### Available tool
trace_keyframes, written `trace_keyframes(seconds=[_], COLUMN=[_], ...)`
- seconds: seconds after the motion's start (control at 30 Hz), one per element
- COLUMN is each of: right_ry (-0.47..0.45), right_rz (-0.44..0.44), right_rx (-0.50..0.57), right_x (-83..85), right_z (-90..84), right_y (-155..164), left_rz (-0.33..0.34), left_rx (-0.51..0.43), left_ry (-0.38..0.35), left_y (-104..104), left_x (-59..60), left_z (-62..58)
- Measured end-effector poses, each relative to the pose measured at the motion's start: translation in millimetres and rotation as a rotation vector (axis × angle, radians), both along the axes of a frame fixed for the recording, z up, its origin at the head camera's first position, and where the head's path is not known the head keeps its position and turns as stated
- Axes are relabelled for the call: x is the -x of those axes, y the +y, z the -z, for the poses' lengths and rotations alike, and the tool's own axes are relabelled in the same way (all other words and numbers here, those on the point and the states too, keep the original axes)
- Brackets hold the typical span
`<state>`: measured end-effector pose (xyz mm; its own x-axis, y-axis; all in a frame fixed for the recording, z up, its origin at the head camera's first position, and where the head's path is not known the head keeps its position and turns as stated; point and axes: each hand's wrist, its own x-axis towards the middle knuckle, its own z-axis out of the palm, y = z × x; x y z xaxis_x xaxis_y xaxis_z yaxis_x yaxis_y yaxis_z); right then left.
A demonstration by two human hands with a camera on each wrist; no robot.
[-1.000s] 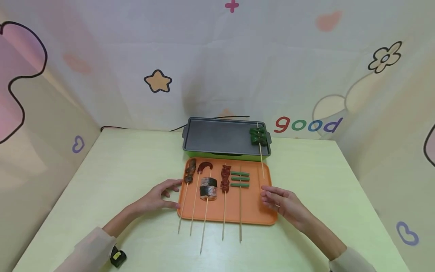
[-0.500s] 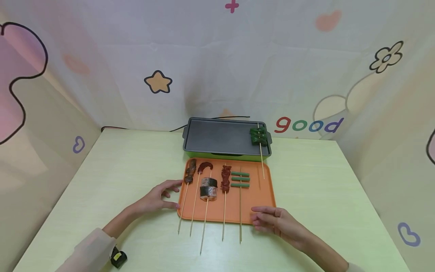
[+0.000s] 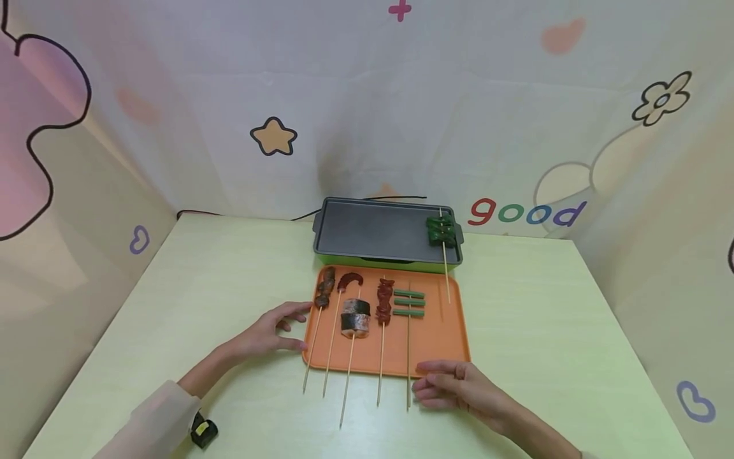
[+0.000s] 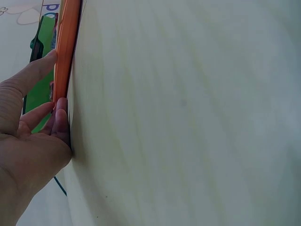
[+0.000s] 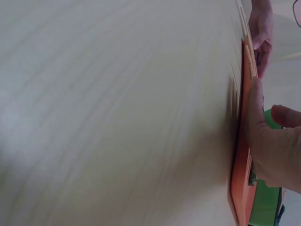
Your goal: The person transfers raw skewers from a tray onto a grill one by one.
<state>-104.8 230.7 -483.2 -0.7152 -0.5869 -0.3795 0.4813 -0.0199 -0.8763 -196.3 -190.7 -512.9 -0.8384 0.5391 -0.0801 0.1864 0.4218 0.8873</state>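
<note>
A: Skewer [image 3: 408, 344] with the green sticks lies on the orange tray [image 3: 453, 338], long axis running from the grill pan [image 3: 378, 233] toward the person, bare end overhanging onto the desk [image 3: 545, 319].

B: And the nearer hand?

A: Right hand [image 3: 459, 390], just right of that bare end, fingers straight and slack, pointing left at it, holding nothing.

B: The other?

A: Left hand [image 3: 269, 331] rests relaxed against the tray's left edge, farther off, beside the meat skewers [image 3: 344, 319].

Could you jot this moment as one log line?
left hand: touching orange tray edge | right hand: at tray's near edge, beside skewer | pepper skewer: on griddle
</note>
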Motion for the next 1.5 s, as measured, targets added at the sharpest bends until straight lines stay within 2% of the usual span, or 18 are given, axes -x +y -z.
trace_keyframes(seconds=[0.27, 0.5, 0.63, 1.0, 1.17, 1.5], right_ry=[-0.025, -0.052, -0.072, -0.108, -0.083, -0.036], right_rz=[0.006, 0.046, 0.065, 0.114, 0.146, 0.185], right_rx=[-0.025, -0.019, -0.02, -0.08, -0.056, -0.08], right_x=[-5.7, -8.6, -9.2, -9.2, -10.3, -9.2], right_z=[3.9, 4.6, 3.9, 1.2, 0.0, 1.0], right_y=[-6.7, -15.8, -19.6, -18.3, -16.5, -11.5], left_rz=[-0.007, 0.003, -0.011, 0.004, -0.006, -0.016], left_rx=[0.012, 0.009, 0.014, 0.005, 0.008, 0.003], left_ry=[-0.006, 0.011, -0.003, 0.004, -0.008, -0.016], left_y=[2.6, 1.5, 1.8, 1.5, 1.0, 2.0], left_x=[2.4, 1.8, 1.8, -0.4, -0.1, 0.6], left_z=[2.0, 2.6, 2.3, 0.7, -0.5, -1.8])
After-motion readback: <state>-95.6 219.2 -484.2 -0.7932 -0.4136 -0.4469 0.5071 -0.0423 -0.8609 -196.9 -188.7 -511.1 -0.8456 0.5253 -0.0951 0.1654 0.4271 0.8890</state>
